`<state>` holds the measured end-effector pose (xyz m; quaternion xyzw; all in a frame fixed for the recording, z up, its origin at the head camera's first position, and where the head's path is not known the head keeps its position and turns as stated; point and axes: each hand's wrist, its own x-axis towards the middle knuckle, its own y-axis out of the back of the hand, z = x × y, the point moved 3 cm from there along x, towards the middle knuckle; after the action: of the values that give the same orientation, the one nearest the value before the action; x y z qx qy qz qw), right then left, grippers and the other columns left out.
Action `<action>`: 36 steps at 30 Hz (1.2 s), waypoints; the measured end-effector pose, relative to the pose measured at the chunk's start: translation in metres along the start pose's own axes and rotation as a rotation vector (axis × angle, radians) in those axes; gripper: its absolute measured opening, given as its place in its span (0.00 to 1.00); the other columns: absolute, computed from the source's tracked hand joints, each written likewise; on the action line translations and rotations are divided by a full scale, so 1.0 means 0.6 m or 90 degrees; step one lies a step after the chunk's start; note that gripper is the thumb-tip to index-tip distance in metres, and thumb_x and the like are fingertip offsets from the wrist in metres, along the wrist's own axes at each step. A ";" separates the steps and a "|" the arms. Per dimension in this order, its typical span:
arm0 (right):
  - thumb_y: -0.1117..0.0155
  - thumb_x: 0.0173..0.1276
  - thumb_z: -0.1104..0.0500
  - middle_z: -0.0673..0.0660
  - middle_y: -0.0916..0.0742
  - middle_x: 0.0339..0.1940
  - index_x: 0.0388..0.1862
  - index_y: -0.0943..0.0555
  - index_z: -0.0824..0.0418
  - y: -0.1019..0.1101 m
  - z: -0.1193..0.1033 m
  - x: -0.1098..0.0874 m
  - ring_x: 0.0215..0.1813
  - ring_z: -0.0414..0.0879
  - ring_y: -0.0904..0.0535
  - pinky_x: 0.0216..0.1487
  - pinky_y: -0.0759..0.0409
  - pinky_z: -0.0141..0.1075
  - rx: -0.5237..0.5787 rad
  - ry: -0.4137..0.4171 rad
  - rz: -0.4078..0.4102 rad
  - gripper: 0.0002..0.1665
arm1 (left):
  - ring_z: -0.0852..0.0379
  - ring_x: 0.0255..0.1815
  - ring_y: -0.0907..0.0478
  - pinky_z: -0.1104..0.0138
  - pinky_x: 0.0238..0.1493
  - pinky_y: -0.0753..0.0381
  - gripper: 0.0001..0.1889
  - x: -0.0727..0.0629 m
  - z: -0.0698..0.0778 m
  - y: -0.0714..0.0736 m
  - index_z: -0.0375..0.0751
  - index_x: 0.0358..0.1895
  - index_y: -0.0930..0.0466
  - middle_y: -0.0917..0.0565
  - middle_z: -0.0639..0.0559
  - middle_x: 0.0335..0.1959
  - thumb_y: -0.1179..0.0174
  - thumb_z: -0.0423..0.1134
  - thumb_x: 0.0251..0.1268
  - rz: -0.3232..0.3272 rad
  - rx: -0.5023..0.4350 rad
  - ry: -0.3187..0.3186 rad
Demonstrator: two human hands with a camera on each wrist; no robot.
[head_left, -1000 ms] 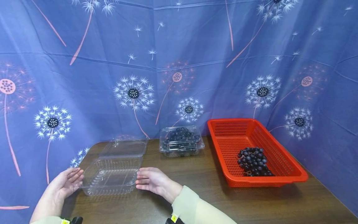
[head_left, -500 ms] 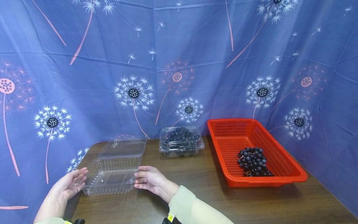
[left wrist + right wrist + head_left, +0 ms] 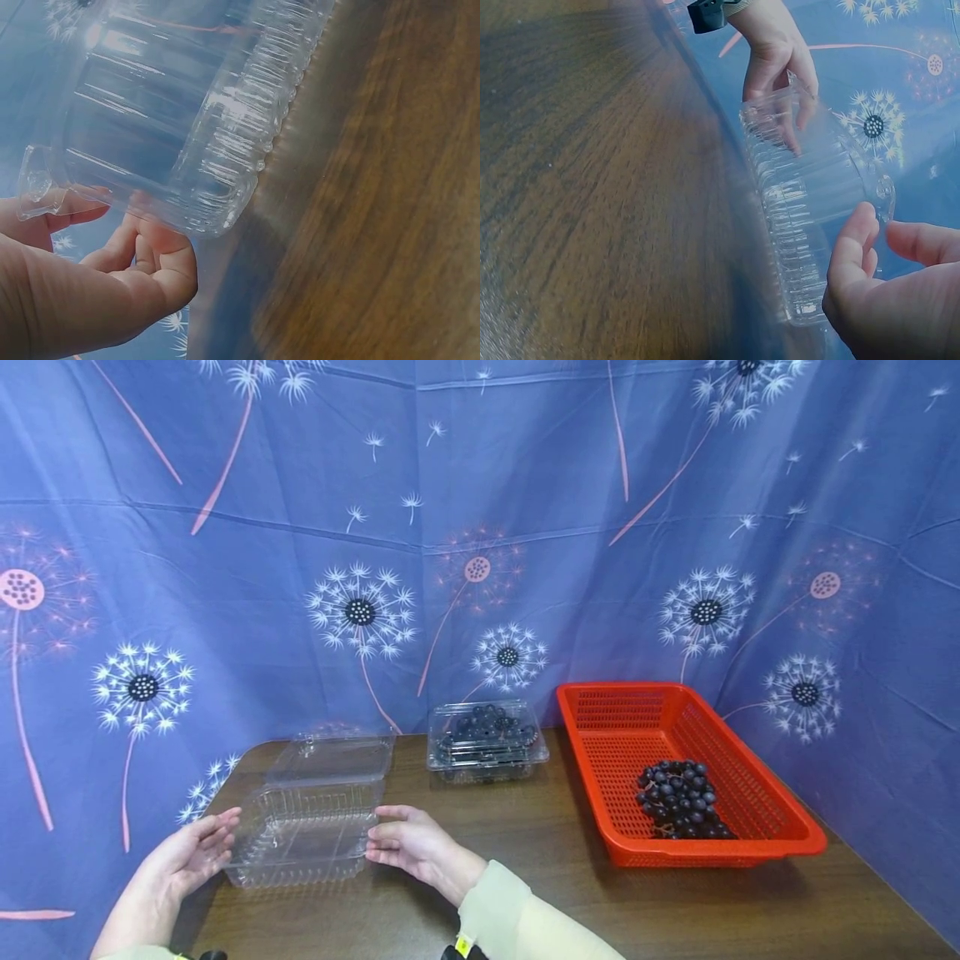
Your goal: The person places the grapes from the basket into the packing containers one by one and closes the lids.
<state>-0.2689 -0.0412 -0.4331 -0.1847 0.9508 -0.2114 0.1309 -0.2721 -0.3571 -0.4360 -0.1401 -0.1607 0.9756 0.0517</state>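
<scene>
A clear plastic clamshell box (image 3: pixel 307 835) stands on the table at the left, its lid (image 3: pixel 330 758) folded back behind it. Nothing lies inside the box. At its near left corner my left hand (image 3: pixel 187 852) holds the rim, thumb on one side and bent fingers on the other, close to a small corner tab (image 3: pixel 37 184). On the opposite side, my right hand (image 3: pixel 420 847) holds the box, its fingers against the ribbed wall and its thumb by the rim in the right wrist view.
Behind, a second clamshell box (image 3: pixel 487 756) stands closed with dark grapes in it. A red plastic basket (image 3: pixel 585 768) at the right holds a bunch of dark grapes (image 3: pixel 682 797). A blue curtain (image 3: pixel 480 468) with dandelion prints hangs along the table (image 3: pixel 517 877).
My left hand has shifted a little to the right along the box's corner. The right hand and the box have barely moved, and the grapes and basket stay in place.
</scene>
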 end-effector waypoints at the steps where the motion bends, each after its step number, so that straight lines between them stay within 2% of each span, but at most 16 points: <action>1: 0.46 0.61 0.74 0.57 0.22 0.26 0.63 0.37 0.73 0.001 0.000 0.000 0.29 0.44 0.23 0.47 0.18 0.41 0.001 0.000 0.000 0.29 | 0.68 0.28 0.24 0.74 0.31 0.22 0.25 0.000 0.000 -0.001 0.57 0.31 0.14 0.17 0.64 0.31 0.64 0.37 0.75 0.000 0.002 -0.003; 8: 0.46 0.60 0.75 0.57 0.22 0.26 0.63 0.36 0.73 0.004 -0.005 -0.001 0.29 0.45 0.22 0.48 0.18 0.42 -0.003 0.009 -0.001 0.30 | 0.69 0.29 0.24 0.76 0.32 0.22 0.21 -0.006 0.006 -0.009 0.56 0.33 0.15 0.19 0.63 0.32 0.59 0.35 0.74 -0.020 0.009 -0.037; 15: 0.46 0.60 0.75 0.57 0.21 0.27 0.63 0.36 0.73 0.005 -0.020 -0.010 0.29 0.44 0.22 0.48 0.18 0.43 -0.008 0.010 -0.016 0.31 | 0.68 0.29 0.24 0.75 0.32 0.21 0.21 -0.012 0.009 -0.016 0.52 0.35 0.15 0.20 0.60 0.32 0.60 0.29 0.71 -0.044 -0.011 -0.058; 26: 0.47 0.61 0.75 0.55 0.21 0.27 0.62 0.34 0.72 0.011 -0.038 -0.012 0.29 0.44 0.22 0.45 0.17 0.40 -0.012 0.025 -0.013 0.28 | 0.66 0.30 0.22 0.73 0.36 0.20 0.20 -0.019 0.019 -0.030 0.49 0.39 0.15 0.16 0.59 0.33 0.60 0.29 0.73 -0.122 -0.038 -0.108; 29: 0.47 0.61 0.75 0.55 0.21 0.27 0.62 0.34 0.72 0.013 -0.044 -0.013 0.29 0.44 0.21 0.44 0.17 0.40 -0.014 0.027 -0.016 0.28 | 0.66 0.31 0.22 0.72 0.37 0.20 0.20 -0.020 0.022 -0.036 0.49 0.40 0.15 0.16 0.59 0.34 0.59 0.29 0.73 -0.123 -0.036 -0.119; 36: 0.46 0.61 0.75 0.56 0.21 0.29 0.62 0.33 0.70 0.016 -0.059 -0.018 0.29 0.44 0.21 0.45 0.17 0.40 -0.016 0.027 -0.022 0.28 | 0.65 0.30 0.22 0.72 0.36 0.20 0.19 -0.024 0.030 -0.049 0.48 0.40 0.15 0.17 0.58 0.34 0.57 0.28 0.71 -0.097 -0.032 -0.130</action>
<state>-0.2736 -0.0161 -0.4048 -0.1979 0.9526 -0.2056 0.1049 -0.2618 -0.3368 -0.4060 -0.0288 -0.2001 0.9736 0.1057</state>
